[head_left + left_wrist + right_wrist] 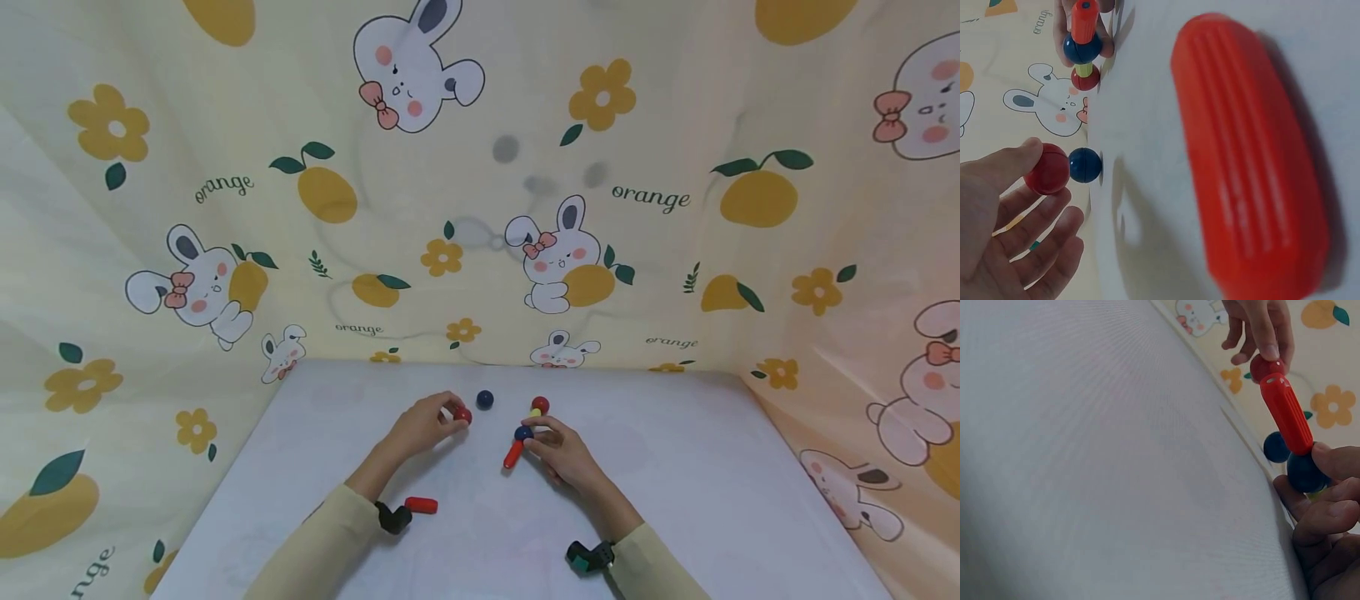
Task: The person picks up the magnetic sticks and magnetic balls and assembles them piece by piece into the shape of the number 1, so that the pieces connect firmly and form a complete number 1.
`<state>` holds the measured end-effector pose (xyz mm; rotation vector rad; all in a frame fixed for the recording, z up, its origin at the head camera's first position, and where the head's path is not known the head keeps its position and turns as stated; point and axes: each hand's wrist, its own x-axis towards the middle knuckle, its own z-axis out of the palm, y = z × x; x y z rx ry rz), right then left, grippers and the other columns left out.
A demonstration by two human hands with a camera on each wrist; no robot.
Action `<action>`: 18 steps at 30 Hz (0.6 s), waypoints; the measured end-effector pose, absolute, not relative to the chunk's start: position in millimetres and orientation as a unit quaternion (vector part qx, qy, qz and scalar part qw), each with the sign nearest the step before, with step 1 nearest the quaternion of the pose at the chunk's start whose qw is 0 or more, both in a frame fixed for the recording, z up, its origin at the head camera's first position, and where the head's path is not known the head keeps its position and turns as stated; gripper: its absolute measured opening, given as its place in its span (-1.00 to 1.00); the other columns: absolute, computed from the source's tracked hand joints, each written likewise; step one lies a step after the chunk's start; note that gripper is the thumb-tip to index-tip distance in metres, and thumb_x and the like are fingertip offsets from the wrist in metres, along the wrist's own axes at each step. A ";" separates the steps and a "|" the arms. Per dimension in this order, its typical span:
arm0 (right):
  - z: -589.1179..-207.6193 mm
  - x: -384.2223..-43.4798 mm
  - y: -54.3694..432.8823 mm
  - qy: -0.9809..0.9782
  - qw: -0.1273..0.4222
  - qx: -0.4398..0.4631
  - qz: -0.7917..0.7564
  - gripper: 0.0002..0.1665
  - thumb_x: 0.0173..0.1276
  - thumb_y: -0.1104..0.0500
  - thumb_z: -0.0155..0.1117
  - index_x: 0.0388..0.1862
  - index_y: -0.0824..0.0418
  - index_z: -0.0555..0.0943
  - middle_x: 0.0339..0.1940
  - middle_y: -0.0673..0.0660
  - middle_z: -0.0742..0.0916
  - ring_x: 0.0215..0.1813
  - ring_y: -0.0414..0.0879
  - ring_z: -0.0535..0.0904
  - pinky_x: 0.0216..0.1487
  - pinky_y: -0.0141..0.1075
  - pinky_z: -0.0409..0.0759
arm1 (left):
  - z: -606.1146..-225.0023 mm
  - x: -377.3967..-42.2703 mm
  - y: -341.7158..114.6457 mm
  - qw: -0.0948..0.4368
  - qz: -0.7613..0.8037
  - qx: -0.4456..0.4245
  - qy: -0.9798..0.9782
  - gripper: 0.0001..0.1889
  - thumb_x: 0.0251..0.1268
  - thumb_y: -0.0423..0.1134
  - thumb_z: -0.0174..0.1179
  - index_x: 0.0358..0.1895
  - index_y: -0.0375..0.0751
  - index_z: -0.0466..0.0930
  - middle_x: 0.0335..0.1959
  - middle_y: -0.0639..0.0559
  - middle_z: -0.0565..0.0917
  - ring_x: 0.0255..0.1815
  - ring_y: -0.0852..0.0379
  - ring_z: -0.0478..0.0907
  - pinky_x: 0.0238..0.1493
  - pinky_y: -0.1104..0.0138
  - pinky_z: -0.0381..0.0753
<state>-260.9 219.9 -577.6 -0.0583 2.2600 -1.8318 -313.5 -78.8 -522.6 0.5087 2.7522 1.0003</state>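
Note:
My left hand (424,427) pinches a red ball (1047,169) between thumb and fingers, above the white table. In my right hand (564,450), thumb and fingers grip a blue ball (523,433) that belongs to a joined chain. From that ball a ribbed red rod (1287,415) sticks out toward me. On its other side a short yellow rod (1084,69) links it to a second red ball (540,405). A loose blue ball (485,400) sits on the table between the hands, farther back.
A loose ribbed red rod (422,505) lies on the white table (480,550), beside the left wrist camera (393,518). Behind the table hangs a patterned curtain (495,275) with rabbits and oranges. Another wrist camera (589,557) is strapped to the right wrist.

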 end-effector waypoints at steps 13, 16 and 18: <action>-578.0 -260.0 219.8 0.772 0.114 -0.020 -0.625 -0.49 0.57 0.09 0.41 0.44 0.01 0.59 0.10 0.19 0.75 -0.65 -0.10 0.38 -0.62 -0.39 0.38 | -526.0 -303.0 -76.2 0.103 0.336 0.177 0.919 -0.70 0.44 -0.04 0.46 0.13 0.10 0.68 -0.07 0.13 0.72 -0.14 0.13 0.59 -0.16 0.26 0.65; -577.6 -259.8 219.5 0.774 0.112 -0.021 -0.622 -0.49 0.57 0.08 0.41 0.44 0.00 0.59 0.11 0.19 0.75 -0.65 -0.09 0.38 -0.62 -0.38 0.38 | -526.0 -299.6 -75.2 0.104 0.338 0.181 0.918 -0.69 0.44 -0.05 0.46 0.14 0.07 0.68 -0.05 0.12 0.73 -0.15 0.14 0.59 -0.16 0.25 0.64; -577.3 -259.2 219.3 0.777 0.109 -0.021 -0.620 -0.50 0.57 0.08 0.40 0.44 0.00 0.59 0.11 0.18 0.76 -0.66 -0.07 0.38 -0.63 -0.38 0.38 | -526.6 -298.2 -74.7 0.104 0.340 0.183 0.916 -0.68 0.43 -0.05 0.46 0.15 0.05 0.68 -0.04 0.12 0.73 -0.15 0.14 0.59 -0.16 0.25 0.64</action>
